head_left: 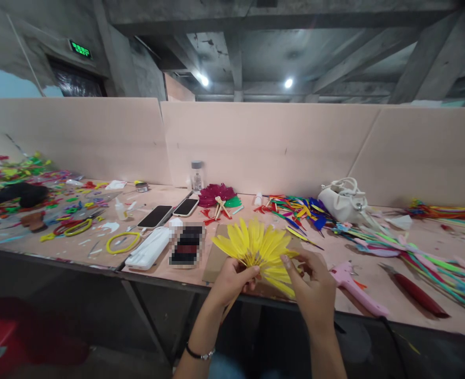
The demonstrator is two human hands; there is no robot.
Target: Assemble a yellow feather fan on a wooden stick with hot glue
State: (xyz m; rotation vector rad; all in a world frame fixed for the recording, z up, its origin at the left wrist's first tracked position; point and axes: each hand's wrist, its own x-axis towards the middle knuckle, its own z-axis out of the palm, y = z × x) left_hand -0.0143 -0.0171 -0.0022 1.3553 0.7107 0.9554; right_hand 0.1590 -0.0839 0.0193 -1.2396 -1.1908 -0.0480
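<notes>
A spread fan of yellow feathers (258, 242) is held up over the front edge of the table. My left hand (234, 279) pinches it at the base, where the feathers come together, and a thin stick shows below that hand. On the fan's right side, my right hand (313, 279) has thumb and fingers closed on the outer feathers; part of its grip is hidden behind them. Under the fan lies a brown cardboard sheet (213, 263). Close to my right hand is a pink glue gun (359, 292).
To the right lie a red-handled cutter (420, 295), pastel strips (410, 250) and a white handbag (343, 200). Behind are a dark red feather fan (216, 195) and loose coloured feathers (299, 208). Phones (155, 216), a white power bank (148, 247) and a yellow cable (122, 243) lie left.
</notes>
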